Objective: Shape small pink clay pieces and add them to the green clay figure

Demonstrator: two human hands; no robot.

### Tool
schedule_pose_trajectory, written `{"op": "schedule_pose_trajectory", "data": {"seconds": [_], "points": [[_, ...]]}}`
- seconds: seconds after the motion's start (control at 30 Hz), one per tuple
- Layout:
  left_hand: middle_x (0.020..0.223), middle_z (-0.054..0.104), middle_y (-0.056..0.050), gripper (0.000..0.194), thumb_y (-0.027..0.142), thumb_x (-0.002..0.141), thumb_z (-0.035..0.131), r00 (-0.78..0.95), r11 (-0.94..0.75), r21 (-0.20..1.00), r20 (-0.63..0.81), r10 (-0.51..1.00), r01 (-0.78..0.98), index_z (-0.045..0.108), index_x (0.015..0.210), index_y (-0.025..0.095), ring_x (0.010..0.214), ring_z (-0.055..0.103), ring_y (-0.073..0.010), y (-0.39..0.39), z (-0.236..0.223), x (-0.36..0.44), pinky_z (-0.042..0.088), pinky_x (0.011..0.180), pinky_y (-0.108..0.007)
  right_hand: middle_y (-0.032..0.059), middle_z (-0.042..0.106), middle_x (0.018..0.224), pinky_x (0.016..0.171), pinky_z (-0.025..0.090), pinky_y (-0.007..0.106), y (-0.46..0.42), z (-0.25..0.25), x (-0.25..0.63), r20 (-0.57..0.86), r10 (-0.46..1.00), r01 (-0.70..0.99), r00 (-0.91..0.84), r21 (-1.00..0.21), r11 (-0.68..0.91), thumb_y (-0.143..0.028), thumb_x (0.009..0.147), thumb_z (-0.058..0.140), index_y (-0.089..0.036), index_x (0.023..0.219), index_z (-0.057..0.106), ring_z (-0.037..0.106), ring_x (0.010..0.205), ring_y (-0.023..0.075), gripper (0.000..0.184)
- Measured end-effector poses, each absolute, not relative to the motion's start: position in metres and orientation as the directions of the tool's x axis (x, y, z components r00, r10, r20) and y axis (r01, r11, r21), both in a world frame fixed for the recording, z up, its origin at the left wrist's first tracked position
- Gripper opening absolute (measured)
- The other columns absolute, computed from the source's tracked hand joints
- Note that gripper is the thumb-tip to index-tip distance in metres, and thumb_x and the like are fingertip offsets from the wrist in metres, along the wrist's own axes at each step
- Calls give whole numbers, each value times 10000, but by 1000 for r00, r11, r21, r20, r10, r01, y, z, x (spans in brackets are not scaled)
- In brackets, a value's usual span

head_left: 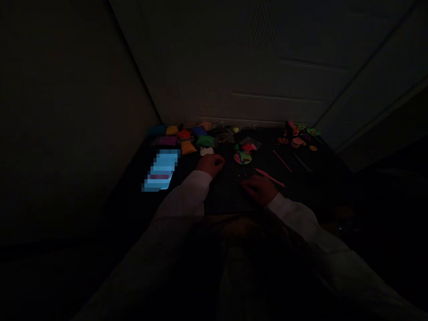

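Observation:
In the dim light my left hand rests on the dark table with its fingers curled inward. Whatever they might hold is hidden. Just behind it lies a white packet. My right hand lies low over the table, fingers stretched to the left and nearly touching the surface; I make out nothing in it. Tiny pink bits sit beyond its fingertips. A pink flat modelling tool lies right behind that hand. Between and beyond both hands is a round green clay piece with pink, blue and red parts.
Colourful clay packets line the back left of the table. A lit phone, blurred out, lies at the left. Further right are a thin pink stick, a dark green tool and several small clay figures. A pale panelled surface rises behind.

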State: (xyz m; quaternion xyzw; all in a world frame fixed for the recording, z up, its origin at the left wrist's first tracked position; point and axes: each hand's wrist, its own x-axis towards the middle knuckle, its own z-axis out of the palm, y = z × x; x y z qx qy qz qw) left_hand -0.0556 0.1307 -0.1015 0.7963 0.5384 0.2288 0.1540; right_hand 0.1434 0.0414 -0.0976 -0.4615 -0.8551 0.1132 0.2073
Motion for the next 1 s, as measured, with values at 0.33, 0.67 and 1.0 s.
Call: {"op": "schedule_pose_trajectory", "data": {"seconds": [0.33, 0.67, 1.0], "points": [[822, 616, -16, 189, 232, 658, 481, 316, -374, 495, 200, 927, 784, 612, 789, 194, 793, 529, -153, 131, -103, -56, 410, 732, -261, 29, 589, 819, 700, 351, 256, 34, -93, 141, 271, 845, 763, -461, -366, 533, -286, 789, 409, -190, 892, 595, 521, 754, 111, 233], [827, 610, -20, 190, 237, 657, 486, 313, -370, 496, 198, 929, 786, 613, 792, 195, 793, 520, -157, 132, -103, -56, 405, 738, -276, 44, 574, 850, 748, 235, 336, 23, -87, 136, 200, 843, 840, -500, -123, 528, -285, 775, 393, -217, 1000, 565, 480, 803, 157, 292], [819, 613, -21, 189, 234, 660, 485, 308, -365, 492, 196, 931, 790, 614, 792, 191, 785, 525, -155, 131, -103, -56, 409, 736, -270, 46, 572, 890, 746, 262, 329, 26, -87, 135, 204, 843, 827, -498, -182, 532, -282, 773, 405, -214, 983, 561, 489, 831, 162, 270]]}}
